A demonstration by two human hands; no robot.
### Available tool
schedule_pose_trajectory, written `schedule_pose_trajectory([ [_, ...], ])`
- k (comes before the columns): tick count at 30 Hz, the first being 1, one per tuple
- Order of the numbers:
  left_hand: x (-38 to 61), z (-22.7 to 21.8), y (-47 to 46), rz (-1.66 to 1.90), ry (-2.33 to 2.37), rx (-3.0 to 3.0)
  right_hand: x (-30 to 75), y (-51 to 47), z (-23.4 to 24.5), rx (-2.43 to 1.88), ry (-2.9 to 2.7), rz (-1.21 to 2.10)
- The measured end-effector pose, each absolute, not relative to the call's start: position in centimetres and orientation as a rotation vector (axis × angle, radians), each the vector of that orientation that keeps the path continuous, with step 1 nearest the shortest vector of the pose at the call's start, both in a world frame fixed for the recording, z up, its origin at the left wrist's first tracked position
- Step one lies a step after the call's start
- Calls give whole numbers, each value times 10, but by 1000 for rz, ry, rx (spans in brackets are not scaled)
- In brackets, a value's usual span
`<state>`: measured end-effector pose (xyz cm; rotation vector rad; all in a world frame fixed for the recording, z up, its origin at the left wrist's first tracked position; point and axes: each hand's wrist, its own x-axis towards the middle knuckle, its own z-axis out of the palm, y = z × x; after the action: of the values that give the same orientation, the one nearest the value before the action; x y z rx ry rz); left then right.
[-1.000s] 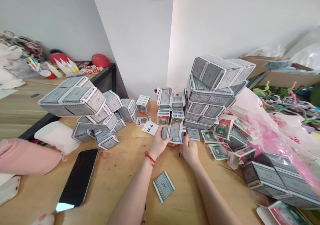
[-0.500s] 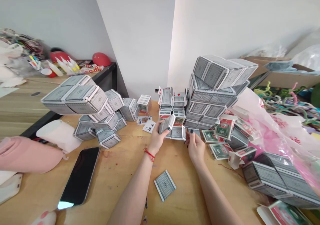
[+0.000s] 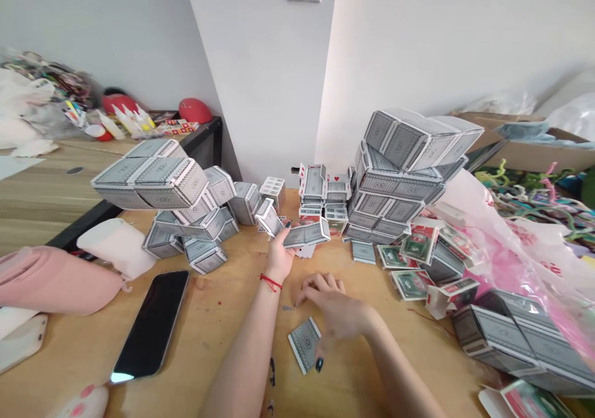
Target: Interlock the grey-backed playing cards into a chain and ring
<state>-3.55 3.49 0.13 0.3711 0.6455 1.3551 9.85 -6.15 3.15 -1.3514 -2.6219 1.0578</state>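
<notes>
My left hand [image 3: 281, 258], with a red string bracelet at the wrist, grips some joined, folded playing cards [image 3: 307, 234] with grey patterned backs. One folded end stands up at the left of the thumb. My right hand [image 3: 334, 303] is spread low over the table, fingers apart and holding nothing. Below it lies a grey-backed card piece [image 3: 303, 345], partly covered by the thumb side of that hand. Another card piece [image 3: 363, 252] lies flat by the foot of the tall stack of card blocks [image 3: 395, 179].
At left, stacked card blocks [image 3: 162, 182] lean outward above a black phone [image 3: 151, 325]. Small card boxes [image 3: 324, 188] stand at the back. Green-and-red card packets [image 3: 411, 281], a pink plastic bag [image 3: 506, 263] and more card blocks [image 3: 511, 343] crowd the right.
My left hand has swung slightly left, and the folded cards in it now show opened out. My right hand has left the stack's foot and come down toward the card in front.
</notes>
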Motion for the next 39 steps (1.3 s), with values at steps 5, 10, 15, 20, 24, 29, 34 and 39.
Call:
schedule_pose_trajectory([
  [5,-33,0,35,1372,682,365,79,-71,36,-1561,-2683,993],
  [10,-34,1,35,1365,758,392,79,-69,36,-1460,-2632,1020],
  [15,-35,1,36,1325,751,376,82,-68,35,-1479,-2595,1037],
  [20,-36,5,36,1326,703,361,93,-59,22,-1303,-2347,1218],
  [24,-38,10,36,1287,619,375,118,-50,6,-1140,-1793,1789],
  [29,-39,12,33,1244,634,412,142,-48,3,-882,-1154,1926],
  [34,-44,11,35,1280,665,422,151,-46,5,-862,-840,1771],
  [39,-50,9,39,1305,683,425,152,-38,2,-908,-617,1610],
])
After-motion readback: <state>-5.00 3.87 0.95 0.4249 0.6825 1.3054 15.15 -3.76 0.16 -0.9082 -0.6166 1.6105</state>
